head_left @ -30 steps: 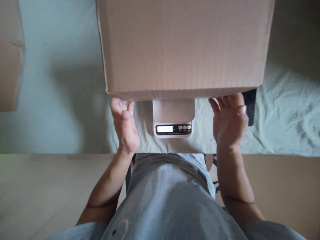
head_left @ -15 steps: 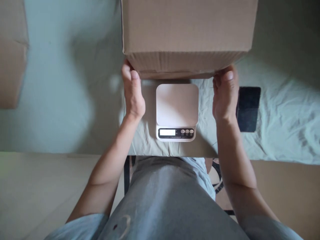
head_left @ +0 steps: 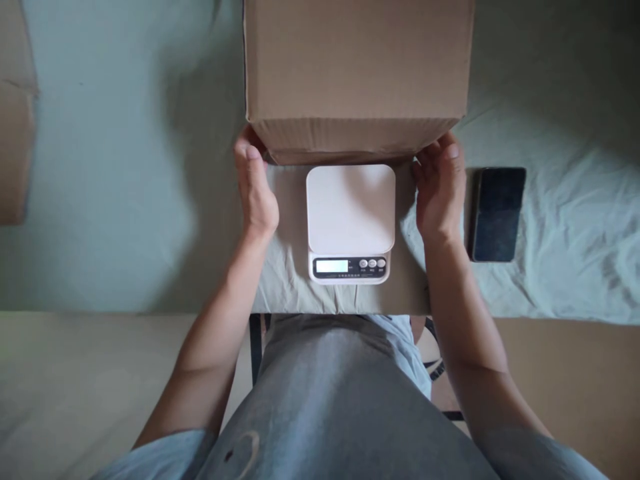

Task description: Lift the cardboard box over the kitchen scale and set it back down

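A large brown cardboard box (head_left: 357, 63) stands at the top of the view, its near bottom edge just behind a white kitchen scale (head_left: 351, 210). My left hand (head_left: 256, 183) grips the box's near left bottom corner, thumb on the outside and fingers partly hidden behind it. At the near right bottom corner, my right hand (head_left: 441, 187) holds the box with curled fingers. Between my forearms the scale lies flat, with a lit display and three buttons facing me. Whether the box touches the scale's back edge, I cannot tell.
A dark smartphone (head_left: 499, 215) lies right of my right hand on the pale green cloth (head_left: 100, 167) covering the table. Another piece of cardboard (head_left: 14, 153) is at the far left. The table's front edge runs close to my body.
The box looks smaller, having gone down and farther from my head, and both hands have moved with it. The scale's display now glows pale green where it looked white.
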The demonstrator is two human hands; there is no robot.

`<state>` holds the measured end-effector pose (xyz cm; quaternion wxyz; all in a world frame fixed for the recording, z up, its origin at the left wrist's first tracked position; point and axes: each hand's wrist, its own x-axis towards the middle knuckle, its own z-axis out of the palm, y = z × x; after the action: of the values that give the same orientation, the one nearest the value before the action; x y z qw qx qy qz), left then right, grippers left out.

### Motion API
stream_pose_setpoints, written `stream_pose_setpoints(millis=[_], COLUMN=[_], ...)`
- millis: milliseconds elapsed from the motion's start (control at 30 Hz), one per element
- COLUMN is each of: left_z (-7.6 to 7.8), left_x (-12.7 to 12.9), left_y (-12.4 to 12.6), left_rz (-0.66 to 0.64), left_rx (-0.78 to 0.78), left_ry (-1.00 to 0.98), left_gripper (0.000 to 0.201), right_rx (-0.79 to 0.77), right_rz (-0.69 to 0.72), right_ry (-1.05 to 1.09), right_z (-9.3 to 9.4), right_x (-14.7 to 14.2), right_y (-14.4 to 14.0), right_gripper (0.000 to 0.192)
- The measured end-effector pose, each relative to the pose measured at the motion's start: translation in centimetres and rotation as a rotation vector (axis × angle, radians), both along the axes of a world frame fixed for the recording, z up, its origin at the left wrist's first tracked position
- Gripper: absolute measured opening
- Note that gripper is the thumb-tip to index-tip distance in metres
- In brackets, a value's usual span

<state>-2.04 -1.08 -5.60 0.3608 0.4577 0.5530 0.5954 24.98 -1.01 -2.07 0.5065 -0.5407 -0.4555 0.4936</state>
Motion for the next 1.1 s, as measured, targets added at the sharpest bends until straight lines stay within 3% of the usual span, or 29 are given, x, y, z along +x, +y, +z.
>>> stream_pose_setpoints(millis=[100, 200, 267, 400, 467, 600, 733, 867, 1100], left_z=[-1.1, -1.3, -0.7, 1.0, 1.6, 3.0, 5.7, 8.3, 9.2], left_x=[-0.8, -1.4, -1.3, -0.2, 0.4, 0.8, 0.7, 1.1, 2.2], left_y=[0.2, 0.2, 0.1, 0.5, 1.1, 1.3, -0.7, -3.7, -8.3], left_rz=[0.012, -0.008, -0.052, -0.053, -0.026, -0.09, -0.133, -0.13, -0.061], left_rx=[-0.014, -0.052, -0.057, -0.069, -0.12, -0.145, -0.032, 0.005, -0.088], left_ry=[-0.05, -0.052, -0.054, -0.114, -0.148, -0.154, -0.08, -0.033, -0.008], left_gripper=[0.069, 0.062, 0.059, 0.051, 0.051, 0.043, 0.051, 0.053, 0.037], right_rx=[-0.017, -0.045, -0.024, 0.056, 0.056, 0.044, 0.057, 0.072, 0.126], right_rz=[-0.062, -0.091, -0.074, 0.011, 0.008, -0.021, -0.024, -0.042, -0.05], right_ry=[0.213, 0.241, 0.22, 0.125, 0.081, 0.067, 0.11, 0.129, 0.121], right_z=[-0.9, -0.8, -0.1, 1.1, 1.2, 1.6, 3.8, 6.2, 6.7], right_x=[0.5, 0.7, 0.4, -0.7, -1.0, -1.0, -0.4, 0.0, 0.0], right_y=[0.7, 0.9, 0.7, 0.7, 1.1, 2.0, 1.1, -1.6, -6.1], right_gripper=[0.052, 0.059, 0.06, 0.045, 0.046, 0.053, 0.048, 0.044, 0.033])
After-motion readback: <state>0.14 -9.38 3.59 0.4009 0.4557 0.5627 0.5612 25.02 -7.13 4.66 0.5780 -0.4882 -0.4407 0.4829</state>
